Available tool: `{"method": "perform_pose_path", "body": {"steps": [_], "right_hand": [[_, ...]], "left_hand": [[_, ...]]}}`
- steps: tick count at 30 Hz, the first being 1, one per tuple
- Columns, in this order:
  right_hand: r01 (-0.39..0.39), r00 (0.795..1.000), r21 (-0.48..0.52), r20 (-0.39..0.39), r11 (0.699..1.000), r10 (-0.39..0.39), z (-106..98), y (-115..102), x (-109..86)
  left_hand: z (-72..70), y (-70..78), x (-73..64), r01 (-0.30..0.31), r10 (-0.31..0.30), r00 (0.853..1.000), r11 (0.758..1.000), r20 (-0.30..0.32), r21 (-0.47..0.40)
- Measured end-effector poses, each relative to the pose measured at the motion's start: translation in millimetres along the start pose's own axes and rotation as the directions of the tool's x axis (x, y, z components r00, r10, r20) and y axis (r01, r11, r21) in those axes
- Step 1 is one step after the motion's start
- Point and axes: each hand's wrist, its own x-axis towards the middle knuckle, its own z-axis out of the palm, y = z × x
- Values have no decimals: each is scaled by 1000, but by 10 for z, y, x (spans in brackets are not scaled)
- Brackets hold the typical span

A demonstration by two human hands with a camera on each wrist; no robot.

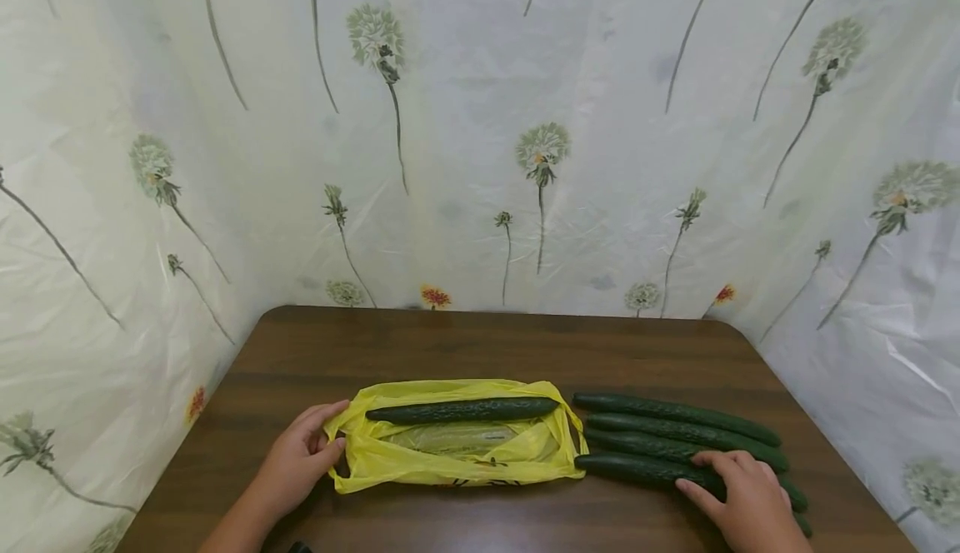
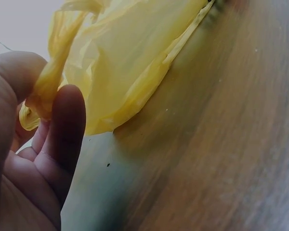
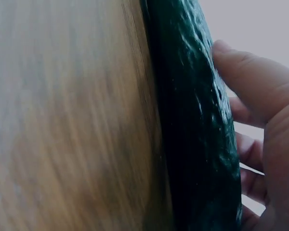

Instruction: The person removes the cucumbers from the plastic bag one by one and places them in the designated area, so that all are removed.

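A yellow plastic bag point(image 1: 420, 471) lies on the table, one dark green cucumber point(image 1: 465, 411) lengthwise on it. My left hand point(image 1: 298, 459) pinches the bag's left end; in the left wrist view the gathered yellow plastic point(image 2: 50, 79) passes between thumb and fingers. To the right of the bag, several more cucumbers point(image 1: 675, 408) lie side by side. My right hand point(image 1: 742, 495) grips the nearest cucumber point(image 1: 637, 467) of that group, thumb on its near side and fingers across it. The right wrist view shows this cucumber point(image 3: 195, 120) close up; its right end is partly hidden by the hand.
The brown wooden table point(image 1: 495, 345) has rounded far corners. Behind it and on both sides hangs a pale curtain point(image 1: 450, 120) printed with dandelions. A small black object point(image 1: 300, 547) shows at the bottom edge, near my left forearm.
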Motion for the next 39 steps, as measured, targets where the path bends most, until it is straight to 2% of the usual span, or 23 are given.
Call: {"method": "perform_pose_path", "body": {"steps": [7, 10, 17, 24, 28, 33, 39], "right_hand": [[72, 992, 31, -104, 997, -68, 53, -122, -6], [101, 989, 40, -116, 994, -96, 56, -188, 5], [175, 981, 77, -99, 982, -167, 32, -372, 46], [225, 972, 115, -97, 968, -214, 36, -635, 123], [233, 971, 141, -86, 962, -223, 42, -776, 179], [235, 972, 191, -35, 953, -233, 38, -948, 237], [257, 965, 218, -6, 942, -262, 55, -1160, 329]], "left_hand": [[-5, -5, 4, -33, 33, 999, 999, -4, 9], [8, -9, 12, -38, 38, 999, 999, -9, 9], [31, -15, 21, -30, 31, 999, 999, -12, 15], [1, 3, 12, 15, -15, 1000, 1000, 9, 12], [-5, 5, 3, 7, -7, 1000, 1000, 2, 21], [-2, -12, -4, -5, 5, 1000, 1000, 3, 24], [-7, -7, 24, -9, 9, 1000, 1000, 0, 25]]}}
